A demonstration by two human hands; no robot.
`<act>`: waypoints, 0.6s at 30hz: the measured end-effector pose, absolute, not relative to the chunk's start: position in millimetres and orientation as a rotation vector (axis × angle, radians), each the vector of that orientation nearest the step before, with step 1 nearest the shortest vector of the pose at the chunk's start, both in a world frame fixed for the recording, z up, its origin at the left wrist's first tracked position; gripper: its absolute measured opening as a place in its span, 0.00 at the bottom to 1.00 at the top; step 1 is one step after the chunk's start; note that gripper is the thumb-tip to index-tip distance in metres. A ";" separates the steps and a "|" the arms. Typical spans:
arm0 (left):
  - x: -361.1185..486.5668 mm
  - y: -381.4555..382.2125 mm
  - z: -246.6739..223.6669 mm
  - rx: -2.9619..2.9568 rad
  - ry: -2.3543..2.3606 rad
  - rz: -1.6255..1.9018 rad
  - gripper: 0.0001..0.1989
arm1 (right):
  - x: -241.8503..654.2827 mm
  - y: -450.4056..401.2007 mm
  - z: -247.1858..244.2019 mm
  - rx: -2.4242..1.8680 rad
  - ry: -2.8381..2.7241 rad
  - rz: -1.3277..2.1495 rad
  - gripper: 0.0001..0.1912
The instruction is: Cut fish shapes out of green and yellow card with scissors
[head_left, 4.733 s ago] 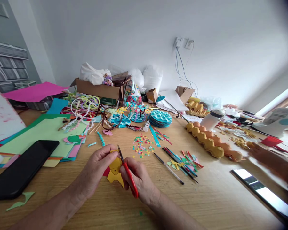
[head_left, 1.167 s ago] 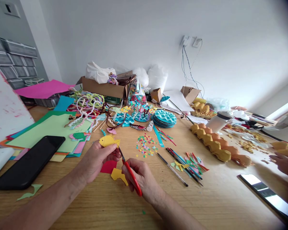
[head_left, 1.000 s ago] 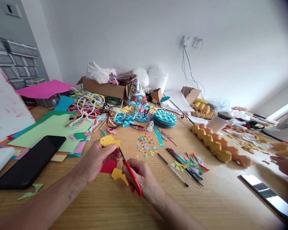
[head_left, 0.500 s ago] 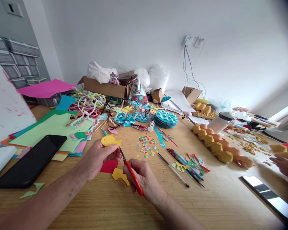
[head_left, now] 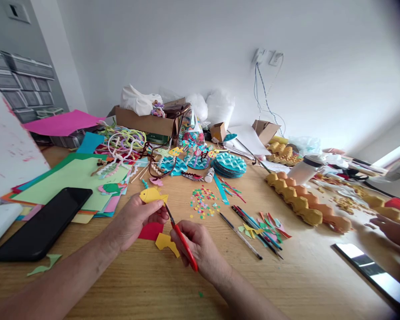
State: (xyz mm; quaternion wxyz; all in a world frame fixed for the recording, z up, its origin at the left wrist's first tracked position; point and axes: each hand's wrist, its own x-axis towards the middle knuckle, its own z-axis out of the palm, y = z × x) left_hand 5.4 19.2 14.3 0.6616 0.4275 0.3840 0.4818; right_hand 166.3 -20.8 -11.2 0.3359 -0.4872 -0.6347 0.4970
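A yellow paper fish point(head_left: 150, 194) with a drawn eye is pinched in my left hand point(head_left: 135, 220), its tail pointing right. My right hand point(head_left: 198, 246) is closed around the red handles of a pair of scissors point(head_left: 186, 246). The dark blades reach up to the fish's tail edge, close to my left fingertips. Below the hands, a yellow paper offcut point(head_left: 167, 243) and a piece of red paper point(head_left: 151, 231) lie on the wooden table point(head_left: 146, 284). Part of the red paper is hidden behind my left hand.
On the left lie a black phone point(head_left: 43, 224) and stacked coloured paper point(head_left: 76, 178). Paper dots point(head_left: 203, 202), pencils point(head_left: 253, 231) and paper scraps sit right of centre. Yellow egg carton strips point(head_left: 293, 200), another phone point(head_left: 370, 271) and another person's hand point(head_left: 391, 231) are at the right.
My hands, the fish and the scissors stay nearly in place. At the far right, the other person's hand has shifted slightly left.
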 end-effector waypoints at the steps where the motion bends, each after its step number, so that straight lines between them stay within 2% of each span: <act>1: 5.2 19.2 14.2 0.969 0.868 1.086 0.06 | 166.5 -20.7 -11.1 -1.271 -1.665 1.279 0.17; 18: 1.8 21.7 14.7 0.979 0.891 1.076 0.07 | 167.3 -19.7 -15.5 -1.313 -1.696 1.185 0.16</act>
